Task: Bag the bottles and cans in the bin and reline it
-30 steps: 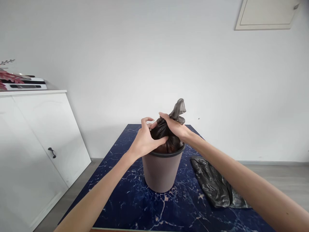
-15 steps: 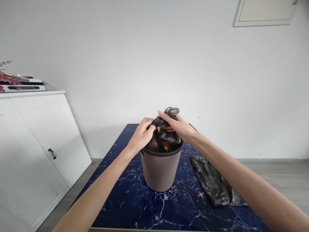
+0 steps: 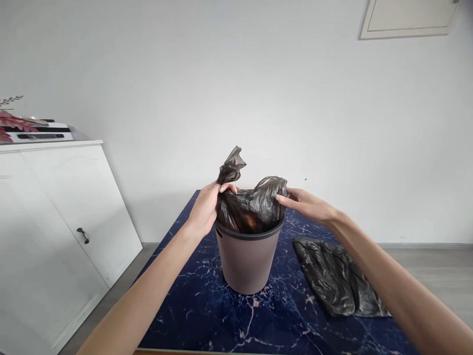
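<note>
I saw a grey bin [image 3: 247, 261] standing on the dark blue marbled table [image 3: 207, 315], a little in front of the white wall [image 3: 236, 88], with a dark bin bag [image 3: 254, 207] inside it and bulging above the rim. My left hand [image 3: 205, 209] was closed on the left part of the bag, at the bin's left edge, and one gathered corner of the plastic stood up above my fingers [image 3: 226, 187]. My right hand [image 3: 308, 204] was at the right side of the bag, the fingers stretched out and their tips touching the plastic; I could not tell if they really pinched it. Something orange showed through the bag near the rim. A second bag [image 3: 338, 278] lay flat and crumpled on the table, to the right of the bin and apart from it. A white cabinet [image 3: 55, 231] stood at the left, beside the table
</note>
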`<state>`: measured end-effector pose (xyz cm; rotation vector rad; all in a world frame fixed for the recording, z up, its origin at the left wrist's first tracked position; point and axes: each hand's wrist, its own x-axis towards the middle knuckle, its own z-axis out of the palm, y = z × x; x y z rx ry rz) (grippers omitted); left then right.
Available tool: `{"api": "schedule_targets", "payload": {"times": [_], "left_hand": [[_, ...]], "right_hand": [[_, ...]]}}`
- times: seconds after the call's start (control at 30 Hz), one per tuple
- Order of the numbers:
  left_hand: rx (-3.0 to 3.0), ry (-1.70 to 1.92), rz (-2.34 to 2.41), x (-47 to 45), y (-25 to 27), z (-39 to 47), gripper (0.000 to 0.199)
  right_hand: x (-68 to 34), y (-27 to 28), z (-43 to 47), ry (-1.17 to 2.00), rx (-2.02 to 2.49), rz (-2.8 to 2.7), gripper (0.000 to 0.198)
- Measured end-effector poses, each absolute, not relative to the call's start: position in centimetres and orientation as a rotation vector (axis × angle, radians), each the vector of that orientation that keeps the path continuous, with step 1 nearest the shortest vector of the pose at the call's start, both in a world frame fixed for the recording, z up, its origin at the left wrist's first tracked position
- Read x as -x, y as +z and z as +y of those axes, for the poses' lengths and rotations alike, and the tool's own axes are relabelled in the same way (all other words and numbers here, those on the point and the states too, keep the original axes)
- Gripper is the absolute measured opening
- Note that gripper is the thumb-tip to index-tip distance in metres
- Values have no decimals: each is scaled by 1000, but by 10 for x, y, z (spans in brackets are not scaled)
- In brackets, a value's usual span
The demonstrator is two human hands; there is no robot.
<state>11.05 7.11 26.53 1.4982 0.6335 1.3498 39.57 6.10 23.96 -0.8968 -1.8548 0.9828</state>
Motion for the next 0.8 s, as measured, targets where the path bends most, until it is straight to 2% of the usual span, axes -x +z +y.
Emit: {"api": "schedule_targets", "payload": {"times": [0.17, 0.33, 0.53, 0.8], "left_hand": [[-1583, 1333, 646, -113, 268, 69, 22], [-1596, 1306, 646, -111, 268, 70, 25], [-1597, 1273, 643, -111, 272, 68, 24], [-1808, 1038, 714, -114, 278, 58, 27]], "right_hand": [[-374, 245, 67, 1067, 917, -1809, 58], [-346, 252, 77, 1223, 585, -1503, 51], [-338, 254, 78, 1340, 314, -1214, 33], [-319, 263, 85, 1240, 596, -1295, 40]]}}
